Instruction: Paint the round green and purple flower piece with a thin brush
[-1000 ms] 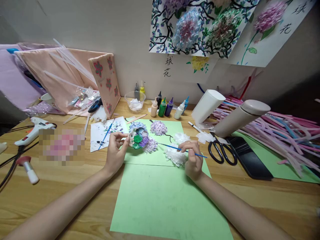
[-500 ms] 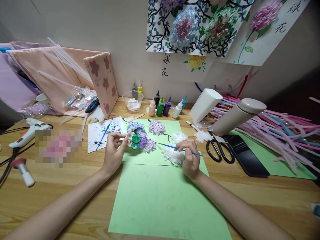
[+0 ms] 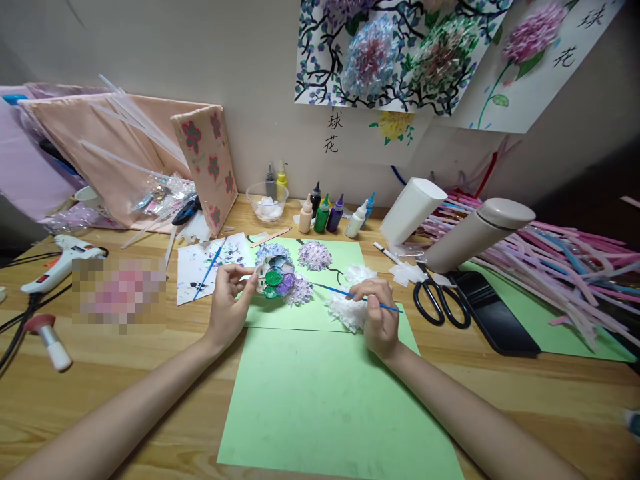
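My left hand (image 3: pixel 234 300) pinches the left edge of a round paint palette (image 3: pixel 276 277) with green, purple and pale blue wells. My right hand (image 3: pixel 379 317) grips a blue paintbrush (image 3: pixel 340 291), its tip pointing left toward the palette, a little apart from it. Beneath lies green paper (image 3: pixel 320 393) bearing ruffled flowers: a lilac flower (image 3: pixel 315 255), a blue one (image 3: pixel 273 251) partly behind the palette, a purple one (image 3: pixel 300 291), and white ruffled flowers (image 3: pixel 345 311) partly covered by my right hand.
Paint bottles (image 3: pixel 323 215) and a clear bowl (image 3: pixel 267 202) stand at the back. Black scissors (image 3: pixel 440 303), a phone (image 3: pixel 495 313) and a tumbler (image 3: pixel 480 233) are to the right. A paint-stained sheet (image 3: pixel 187 267) holding another brush and a glue gun (image 3: pixel 63 263) lie left.
Both hands stay almost where they were, still holding the palette and paintbrush. The brush handle's end has shifted slightly left; the whole view has moved very little.
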Motion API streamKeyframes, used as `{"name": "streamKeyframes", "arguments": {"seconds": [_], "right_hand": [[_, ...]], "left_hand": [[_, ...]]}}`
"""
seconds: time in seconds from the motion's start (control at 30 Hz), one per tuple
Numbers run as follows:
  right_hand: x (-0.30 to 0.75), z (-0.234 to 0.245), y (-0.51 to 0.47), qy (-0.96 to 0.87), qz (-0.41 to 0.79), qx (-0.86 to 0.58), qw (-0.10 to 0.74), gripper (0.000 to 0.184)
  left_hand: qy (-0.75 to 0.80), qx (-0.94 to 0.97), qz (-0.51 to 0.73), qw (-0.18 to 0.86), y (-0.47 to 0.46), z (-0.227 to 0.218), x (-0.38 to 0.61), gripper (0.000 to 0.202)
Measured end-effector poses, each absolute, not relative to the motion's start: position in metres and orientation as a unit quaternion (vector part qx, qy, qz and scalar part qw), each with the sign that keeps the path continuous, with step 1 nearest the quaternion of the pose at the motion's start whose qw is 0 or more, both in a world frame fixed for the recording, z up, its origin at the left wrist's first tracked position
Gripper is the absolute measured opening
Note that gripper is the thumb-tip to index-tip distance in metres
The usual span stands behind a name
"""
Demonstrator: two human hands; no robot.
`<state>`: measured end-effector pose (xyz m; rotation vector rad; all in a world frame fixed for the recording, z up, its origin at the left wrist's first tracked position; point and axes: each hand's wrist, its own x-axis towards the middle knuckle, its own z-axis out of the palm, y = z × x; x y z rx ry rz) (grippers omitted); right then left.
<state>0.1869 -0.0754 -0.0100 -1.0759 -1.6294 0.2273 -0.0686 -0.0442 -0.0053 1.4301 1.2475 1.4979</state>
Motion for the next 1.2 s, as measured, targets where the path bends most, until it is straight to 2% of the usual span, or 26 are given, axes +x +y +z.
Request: {"name": "streamKeyframes", "arguments": {"seconds": [0.07,0.2,0.4,0.67,1.2], "right_hand": [[0.187,-0.009,-0.075,-0.683,0.093,-0.447,0.570,0.029],[0.187,-0.009,-0.074,-0.707,0.089,-0.452,0.537,0.029],[0.187,-0.013,-0.078,-0.680,0.084,-0.423,0.593,0.027],[0.179,-0.007,-0.085,-0.789,0.118,-0.369,0.477,0.026],[0.178,-0.009,-0.082,-0.798,0.127,-0.376,0.454,0.028]], "left_hand": [[0.483,0.553,0.579,0.354,-0.044,-0.005,-0.069,0.024],[0.482,0.555,0.580,0.352,-0.044,-0.005,-0.069,0.024],[0.489,0.556,0.576,0.346,-0.044,-0.006,-0.069,0.024],[0.470,0.560,0.577,0.364,-0.046,-0.005,-0.068,0.023],[0.465,0.590,0.541,0.378,-0.048,-0.004,-0.068,0.018]]}}
